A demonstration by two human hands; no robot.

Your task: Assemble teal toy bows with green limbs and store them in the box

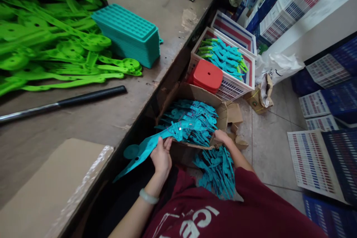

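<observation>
One brown workbench (150, 3), worn at the edge, running along the left; one heap of lime-green plastic parts (55, 41), spread over its far left corner; one white slatted basket (231, 90), red and blue bands inside, holding turquoise and green parts; one open cardboard box (223, 111), beside the bench, filled with turquoise parts (192, 109); one loose pile of turquoise parts (217, 171), near the box on the person's side; one stack of teal dimpled trays (136, 42), on the bench next to the heap; one red plastic stool (209, 70), between box and basket; one metal bar with black grip (92, 97), lying on the bench; one long turquoise plastic part (152, 142), gripped in the left hand (161, 156), its far end above the box; one right hand (220, 136), at the box's near right corner, fingers partly hidden, grip cannot be told
</observation>
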